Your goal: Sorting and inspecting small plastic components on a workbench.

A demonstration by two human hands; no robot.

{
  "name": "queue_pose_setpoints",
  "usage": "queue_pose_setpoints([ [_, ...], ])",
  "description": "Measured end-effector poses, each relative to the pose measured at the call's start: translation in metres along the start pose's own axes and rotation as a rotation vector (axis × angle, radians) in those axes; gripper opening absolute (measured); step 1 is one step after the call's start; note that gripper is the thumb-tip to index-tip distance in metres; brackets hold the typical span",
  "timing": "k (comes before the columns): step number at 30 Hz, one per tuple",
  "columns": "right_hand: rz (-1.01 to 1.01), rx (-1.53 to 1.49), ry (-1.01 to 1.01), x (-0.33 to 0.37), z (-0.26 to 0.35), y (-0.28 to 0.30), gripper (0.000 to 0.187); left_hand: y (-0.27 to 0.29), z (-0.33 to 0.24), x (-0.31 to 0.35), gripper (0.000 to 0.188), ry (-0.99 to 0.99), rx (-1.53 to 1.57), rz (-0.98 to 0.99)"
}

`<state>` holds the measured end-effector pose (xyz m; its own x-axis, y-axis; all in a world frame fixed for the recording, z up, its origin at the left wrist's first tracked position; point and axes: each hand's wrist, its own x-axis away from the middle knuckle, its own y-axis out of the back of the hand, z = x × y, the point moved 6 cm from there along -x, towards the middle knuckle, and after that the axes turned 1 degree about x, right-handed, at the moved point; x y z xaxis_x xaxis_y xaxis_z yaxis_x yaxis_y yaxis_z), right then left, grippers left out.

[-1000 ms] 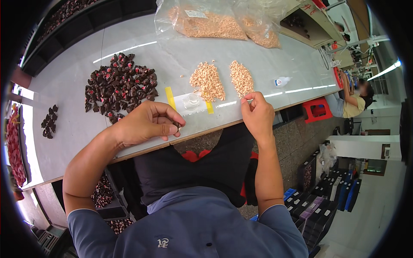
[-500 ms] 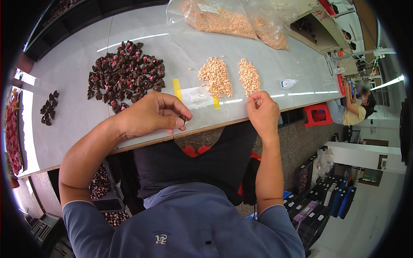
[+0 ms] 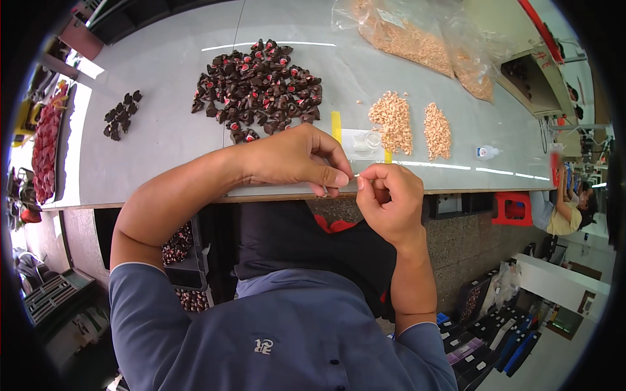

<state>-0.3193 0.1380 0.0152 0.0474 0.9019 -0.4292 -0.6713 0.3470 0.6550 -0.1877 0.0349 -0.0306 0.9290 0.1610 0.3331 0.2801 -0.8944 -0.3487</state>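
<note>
At the table's front edge, my left hand [image 3: 300,159] is closed on a small dark piece that its fingers now mostly hide. Meeting it from the right, my right hand [image 3: 394,195] is pinched, and a tiny pale piece [image 3: 357,175] shows between the two sets of fingertips. Behind my left hand spreads a heap of dark brown pieces with red and white spots [image 3: 261,88]. Two piles of small pale beige pieces, a larger one [image 3: 391,124] and a narrower one [image 3: 437,130], lie beyond my right hand. Beside the larger pile stands a small clear dish [image 3: 366,142].
A few dark pieces [image 3: 122,116] lie apart at the left. Clear bags of pale pieces [image 3: 411,42] rest at the back right, near an open box [image 3: 531,78]. A small white bottle [image 3: 486,152] and yellow tape strips [image 3: 336,126] are on the table. Another person [image 3: 564,212] sits far right.
My right hand has come from the narrower pale pile to meet my left hand at the table edge. The view has turned, so the table's contents appear farther right.
</note>
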Motion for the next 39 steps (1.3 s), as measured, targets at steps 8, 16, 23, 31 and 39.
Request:
queue_pose_setpoints([
  [8, 0.034, -0.059, 0.05, -0.002, 0.01, -0.012, 0.015, 0.002, 0.002, 0.003, 0.025, -0.004, -0.039, 0.006],
  [16, 0.057, -0.038, 0.038, -0.003, 0.007, -0.012, 0.018, 0.001, 0.001, 0.003, 0.022, 0.006, -0.052, 0.009],
  [23, 0.062, -0.021, 0.084, -0.005, 0.006, -0.009, 0.019, 0.0, 0.001, 0.002, 0.023, 0.013, -0.034, -0.004],
  [31, 0.129, 0.238, 0.181, -0.033, 0.01, 0.021, 0.016, 0.001, -0.002, 0.004, 0.023, 0.002, -0.065, -0.022],
  [39, 0.259, 0.511, 0.237, -0.054, 0.001, 0.021, 0.012, 0.003, 0.0, 0.003, 0.026, -0.015, -0.035, -0.035],
])
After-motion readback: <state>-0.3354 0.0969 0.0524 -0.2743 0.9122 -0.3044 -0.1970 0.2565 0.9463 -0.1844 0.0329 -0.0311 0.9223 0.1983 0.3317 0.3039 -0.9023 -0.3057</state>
